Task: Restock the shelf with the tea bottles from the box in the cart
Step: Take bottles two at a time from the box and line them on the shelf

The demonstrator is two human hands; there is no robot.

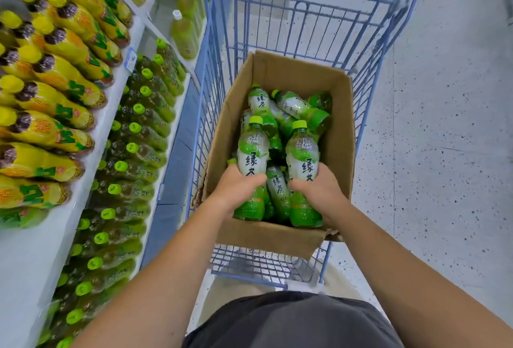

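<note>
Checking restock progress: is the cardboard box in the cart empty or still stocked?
Stocked. Several tea bottles lie jumbled in the box, besides the two gripped by the left hand and right hand.

The left grip [236, 192] covers the middle of one green tea bottle [253, 150]. The right grip [319, 192] covers the middle of a second green tea bottle [302, 153]. Bottles low in the box [338, 131] hide under the top ones. At 9 o'clock the picture's edge cuts off the yellow bottles [55, 100]. The price tag [130, 59] is too small to read.
</note>
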